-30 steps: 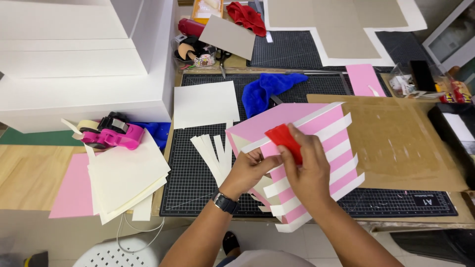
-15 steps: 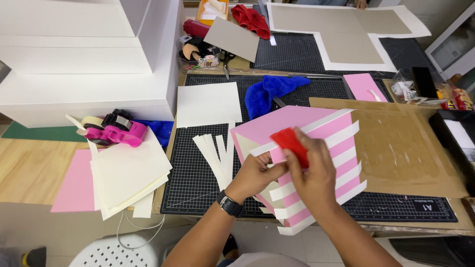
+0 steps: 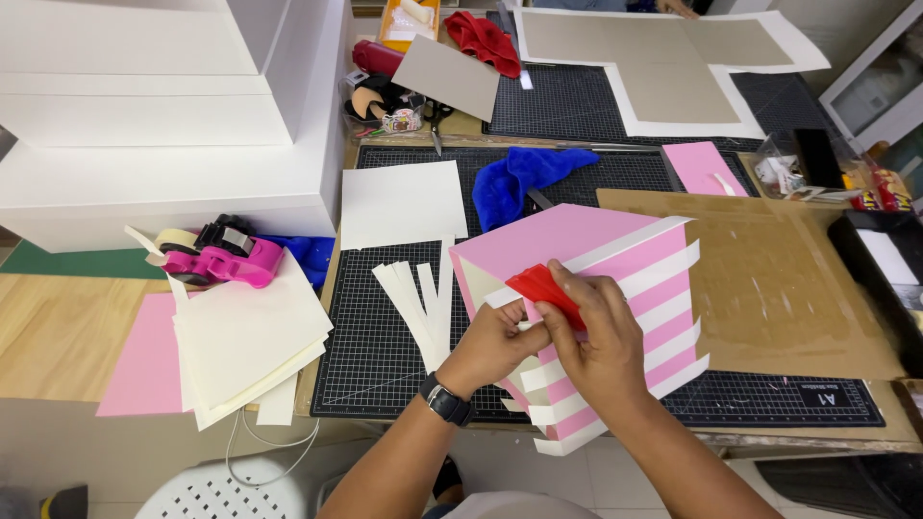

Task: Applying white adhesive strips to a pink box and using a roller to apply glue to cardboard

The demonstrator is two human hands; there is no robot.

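1. A pink box (image 3: pixel 577 245) with white paper stripes across its right face stands tilted on the black gridded cutting mat (image 3: pixel 385 365), at the near edge of the bench (image 3: pixel 58 327).
2. The right hand (image 3: pixel 601 341) lies over the box's near corner, its fingers (image 3: pixel 558 288) closed around a flat red scraper (image 3: pixel 540 286) and pressing it against the striped face where the stripes meet the corner.
3. The left hand (image 3: pixel 495 341), with a dark watch (image 3: pixel 447 399) at the wrist, comes in just beside the right one; its fingers curl narrow against the same corner, touching the box just below the red scraper. Whether they pinch a stripe end cannot be told.
4. So the box sits directly under and between both hands, the scraper on its surface and not lifted off.
5. Loose white paper strips (image 3: pixel 418 293) lie fanned on the mat just left of the box, and a white sheet (image 3: pixel 402 202) lies beyond them.
6. A blue cloth (image 3: pixel 524 178) is bunched on the mat behind the box.
7. A brown cardboard sheet (image 3: pixel 788 279) lies to the right of the box, partly under it.
8. At the left, a stack of cream sheets (image 3: pixel 245 336) overlaps a pink sheet (image 3: pixel 144 360), with a pink tape dispenser (image 3: pixel 221 259) near its far edge.
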